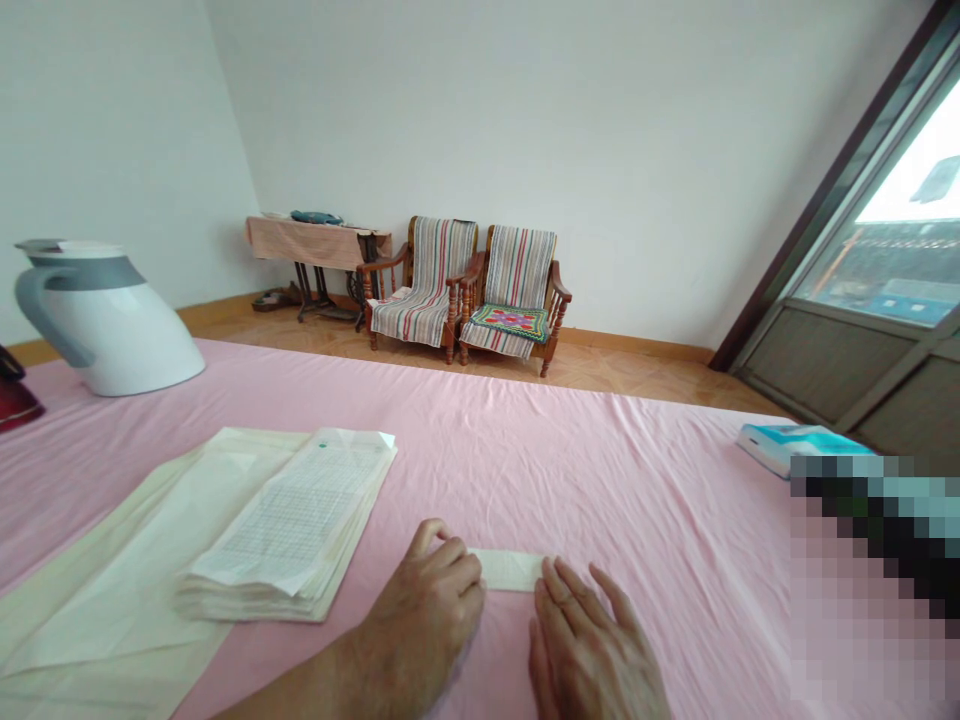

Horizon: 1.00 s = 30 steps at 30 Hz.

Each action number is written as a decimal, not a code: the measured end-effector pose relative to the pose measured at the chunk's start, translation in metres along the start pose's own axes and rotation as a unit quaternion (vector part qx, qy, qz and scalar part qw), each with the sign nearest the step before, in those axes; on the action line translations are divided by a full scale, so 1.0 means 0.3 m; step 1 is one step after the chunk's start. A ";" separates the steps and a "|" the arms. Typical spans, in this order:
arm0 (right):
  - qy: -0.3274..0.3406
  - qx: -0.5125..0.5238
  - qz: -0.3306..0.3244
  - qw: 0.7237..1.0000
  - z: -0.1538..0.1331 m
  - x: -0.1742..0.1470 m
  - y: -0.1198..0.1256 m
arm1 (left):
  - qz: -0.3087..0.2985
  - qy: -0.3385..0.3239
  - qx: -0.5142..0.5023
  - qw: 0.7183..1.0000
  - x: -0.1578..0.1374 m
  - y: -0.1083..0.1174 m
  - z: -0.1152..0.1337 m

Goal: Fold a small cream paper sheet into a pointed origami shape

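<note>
A narrow folded strip of pale paper [513, 570] lies flat on the pink cloth, close in front of me. My left hand [427, 610] is curled, its fingers closed over the strip's left end; the fingertips are partly hidden behind the knuckles. At the other end, my right hand [596, 635] rests with its fingers stretched out and lying flat, the tips touching the strip. Left of my hands is a stack of grid-lined paper sheets [289, 515], on top of larger pale sheets [150, 540].
The pink tablecloth [525, 450] spreads under everything. A white and grey jug [142, 330] stands at the far left, beside a partly seen red object [15, 395]. A blue and white packet [795, 447] lies at the right, next to a pixelated patch. Two wooden armchairs [551, 350] stand beyond.
</note>
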State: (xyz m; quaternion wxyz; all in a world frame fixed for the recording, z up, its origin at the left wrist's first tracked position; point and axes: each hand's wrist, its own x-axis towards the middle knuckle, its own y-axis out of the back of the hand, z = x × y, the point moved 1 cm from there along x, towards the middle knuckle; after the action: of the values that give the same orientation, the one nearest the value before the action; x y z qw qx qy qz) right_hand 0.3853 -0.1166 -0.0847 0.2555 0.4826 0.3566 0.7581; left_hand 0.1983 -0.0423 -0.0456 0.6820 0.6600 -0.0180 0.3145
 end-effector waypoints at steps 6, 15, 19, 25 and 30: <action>-0.078 0.078 0.041 0.993 0.027 0.007 0.006 | 0.017 0.015 -0.041 0.999 -0.010 -0.006 -0.023; -0.236 0.172 0.113 0.950 0.029 0.013 -0.027 | 0.046 0.174 -0.181 0.967 0.010 0.011 -0.036; -0.241 0.211 0.127 0.939 0.020 0.020 -0.016 | 0.014 0.164 -0.202 0.965 0.015 0.016 -0.027; -0.168 0.273 0.098 0.942 0.021 0.033 0.020 | 0.000 0.148 -0.226 0.963 0.005 0.007 -0.013; -0.151 0.286 0.117 0.939 -0.007 0.041 0.040 | 0.016 0.142 -0.241 0.960 0.005 0.013 0.000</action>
State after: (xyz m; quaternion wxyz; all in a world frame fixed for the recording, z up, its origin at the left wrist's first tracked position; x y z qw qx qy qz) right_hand 0.3779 -0.1155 -0.0691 0.0668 0.6823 0.4570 0.5667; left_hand 0.1978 -0.0420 -0.0415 0.8115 0.4239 -0.0068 0.4022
